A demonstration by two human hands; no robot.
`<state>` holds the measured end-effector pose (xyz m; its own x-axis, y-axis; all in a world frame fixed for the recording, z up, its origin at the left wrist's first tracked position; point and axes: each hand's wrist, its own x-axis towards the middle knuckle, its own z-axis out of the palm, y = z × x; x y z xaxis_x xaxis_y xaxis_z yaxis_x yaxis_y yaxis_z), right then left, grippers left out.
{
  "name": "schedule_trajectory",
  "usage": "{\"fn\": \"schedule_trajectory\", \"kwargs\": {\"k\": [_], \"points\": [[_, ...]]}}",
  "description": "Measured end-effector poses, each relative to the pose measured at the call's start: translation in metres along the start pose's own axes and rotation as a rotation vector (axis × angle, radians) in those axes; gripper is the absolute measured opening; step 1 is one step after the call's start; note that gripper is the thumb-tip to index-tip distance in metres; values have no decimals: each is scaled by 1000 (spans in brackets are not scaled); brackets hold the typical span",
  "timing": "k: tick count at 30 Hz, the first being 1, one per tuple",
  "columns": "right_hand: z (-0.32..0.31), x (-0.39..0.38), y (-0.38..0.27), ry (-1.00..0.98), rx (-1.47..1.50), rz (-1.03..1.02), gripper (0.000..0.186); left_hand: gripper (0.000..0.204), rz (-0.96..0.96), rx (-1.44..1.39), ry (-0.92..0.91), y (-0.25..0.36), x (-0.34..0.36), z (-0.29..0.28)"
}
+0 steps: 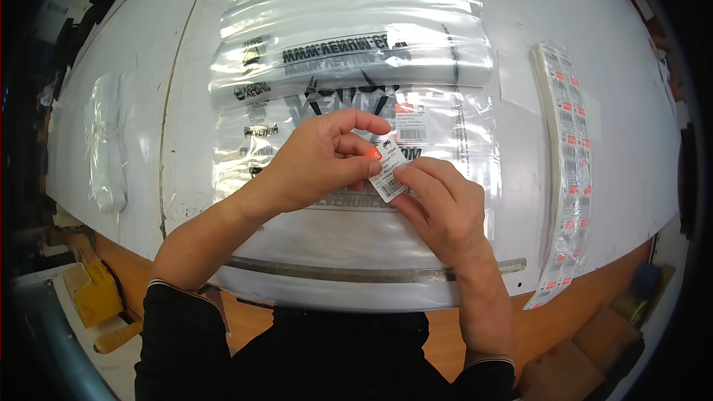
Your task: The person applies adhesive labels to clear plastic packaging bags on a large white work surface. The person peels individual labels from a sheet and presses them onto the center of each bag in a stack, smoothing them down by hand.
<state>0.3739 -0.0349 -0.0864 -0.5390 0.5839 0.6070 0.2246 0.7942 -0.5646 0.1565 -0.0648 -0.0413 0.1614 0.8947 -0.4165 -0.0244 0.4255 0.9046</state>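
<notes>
Between my two hands is a small white barcode label (388, 172) with a red corner, tilted above the bags. My left hand (323, 154) pinches its upper left edge between thumb and curled fingers, the index finger arched above it. On the label's right edge my right hand (444, 204) closes with thumb and fingertips. Beneath them lies a stack of clear plastic bags (356, 37) with black print, overlapping in layers. Another barcode label (412, 125) with a red corner lies flat on the top bag, just beyond my fingers.
A long strip of red and white labels (568, 156) runs along the right side of the white table (616, 96), its near end past the edge. Folded clear plastic (109, 141) lies at the left. A metal ruler (356, 273) lies along the front edge.
</notes>
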Motion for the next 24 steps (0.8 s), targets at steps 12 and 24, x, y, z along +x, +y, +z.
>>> {"fn": "schedule_trajectory", "kwargs": {"k": [12, 24], "points": [[-3, -4, 6, 72, 90, 339, 33, 40, 206, 349, 122, 8, 15, -9], [-4, -7, 14, -212, -454, 232, 24, 53, 383, 695, 49, 9, 75, -7]]}}
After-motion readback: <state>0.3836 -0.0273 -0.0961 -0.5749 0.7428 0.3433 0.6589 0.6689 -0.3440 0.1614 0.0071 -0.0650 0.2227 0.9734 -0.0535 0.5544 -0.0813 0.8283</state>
